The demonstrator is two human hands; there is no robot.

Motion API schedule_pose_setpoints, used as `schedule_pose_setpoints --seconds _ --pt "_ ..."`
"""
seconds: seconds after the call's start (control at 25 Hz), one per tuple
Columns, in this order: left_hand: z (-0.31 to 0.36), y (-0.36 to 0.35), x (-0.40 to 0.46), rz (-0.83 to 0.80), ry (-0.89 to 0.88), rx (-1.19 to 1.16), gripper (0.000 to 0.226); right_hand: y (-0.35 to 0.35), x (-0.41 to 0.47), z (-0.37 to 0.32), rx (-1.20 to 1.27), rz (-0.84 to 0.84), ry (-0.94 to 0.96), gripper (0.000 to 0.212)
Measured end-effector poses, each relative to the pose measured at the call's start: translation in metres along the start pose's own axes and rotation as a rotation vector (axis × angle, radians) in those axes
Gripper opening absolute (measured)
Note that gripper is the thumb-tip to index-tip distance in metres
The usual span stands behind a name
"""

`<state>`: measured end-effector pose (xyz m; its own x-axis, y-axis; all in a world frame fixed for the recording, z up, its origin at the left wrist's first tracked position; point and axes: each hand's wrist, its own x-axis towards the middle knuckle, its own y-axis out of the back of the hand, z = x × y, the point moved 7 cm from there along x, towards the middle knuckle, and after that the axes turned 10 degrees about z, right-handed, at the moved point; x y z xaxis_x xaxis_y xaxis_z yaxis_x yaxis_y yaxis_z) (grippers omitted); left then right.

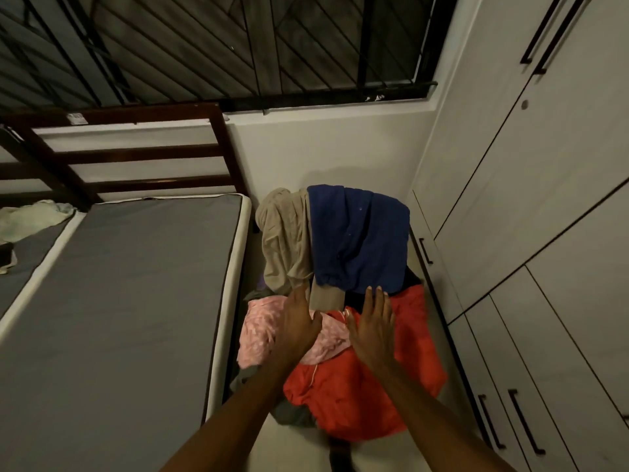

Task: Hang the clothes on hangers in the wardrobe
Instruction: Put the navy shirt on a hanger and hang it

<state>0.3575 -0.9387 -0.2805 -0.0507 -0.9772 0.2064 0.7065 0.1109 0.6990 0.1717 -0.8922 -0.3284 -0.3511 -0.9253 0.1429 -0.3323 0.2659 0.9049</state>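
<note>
A grey mattress (112,301) lies at the left, with a dark wooden bed frame (136,155) behind. A barred window (218,46) is far, above the white wall (326,144). The light is dim.

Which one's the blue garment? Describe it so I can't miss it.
Find the white wardrobe on the right; a clothes pile sits between it and the bed. The blue garment drapes highest, beside a beige one, the pile's only dark blue.

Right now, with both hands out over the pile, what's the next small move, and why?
Probably lower the right hand to grip the blue garment: it lies on top of the pile, nearest those fingertips. Both it and the left hand are open, and the wardrobe doors are closed.
</note>
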Motion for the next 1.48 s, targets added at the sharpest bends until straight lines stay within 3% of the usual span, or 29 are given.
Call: schedule_pose_setpoints --seconds 0.2,0.4,0.52,0.6,0.72,0.8,0.88,1.0,1.12,1.2,1.36,1.4,1.48 --pt "0.01 -0.047 0.146 0.082 0.108 -0.24 0.025 -0.042 0.131 0.013 0.022 0.025 -0.06 0.078" --pt "-0.029 -0.104 0.239 0.19 0.308 -0.357 0.043 -0.063 0.25 0.009 0.088 0.103 -0.138 0.068" --pt "-0.048 -0.117 0.264 0.318 0.451 -0.278 0.035 -0.077 0.292 0.007 0.228 0.08 -0.245 0.064" --pt "-0.053 -0.114 0.268 0.334 0.498 -0.14 0.027 -0.079 0.305 0.013 0.322 0.089 -0.343 0.047" --pt "-0.048 -0.098 0.268 0.32 0.45 0.039 0.037 -0.072 0.307 0.014 0.43 0.121 -0.386 0.018" --pt "-0.038 -0.086 0.267 0.306 0.407 0.05 0.039 -0.065 0.298 0.014 0.713 0.121 -0.501 0.006" --pt "-0.021 -0.081 0.265 0.251 0.352 -0.163 0.035 -0.051 0.292 0.018 1.059 0.137 -0.707 0.01" --pt "0.013 -0.064 0.259 0.181 0.444 -0.633 0.031 -0.01 0.29 0.014 1.405 0.185 -0.906 0.019" --pt "0.038 -0.052 0.264 0.111 0.544 -0.932 0.014 0.041 0.292 -0.001 1.577 0.212 -0.837 0.025" --pt "0.062 -0.042 0.26 0.03 0.647 -1.104 0.024 0.075 0.283 -0.012 1.661 0.227 -0.747 0.015" --pt "0.093 -0.038 0.228 -0.037 0.906 -1.541 0.021 0.122 0.247 -0.023 1.99 0.21 -0.818 0.032" --pt "0.092 -0.042 0.216 -0.059 0.987 -1.553 0.024 0.129 0.235 -0.023 2.034 0.209 -0.85 0.039" --pt "0.089 -0.055 0.194 -0.136 1.096 -1.533 0.054 0.134 0.209 -0.023 2.025 0.208 -0.911 0.04"
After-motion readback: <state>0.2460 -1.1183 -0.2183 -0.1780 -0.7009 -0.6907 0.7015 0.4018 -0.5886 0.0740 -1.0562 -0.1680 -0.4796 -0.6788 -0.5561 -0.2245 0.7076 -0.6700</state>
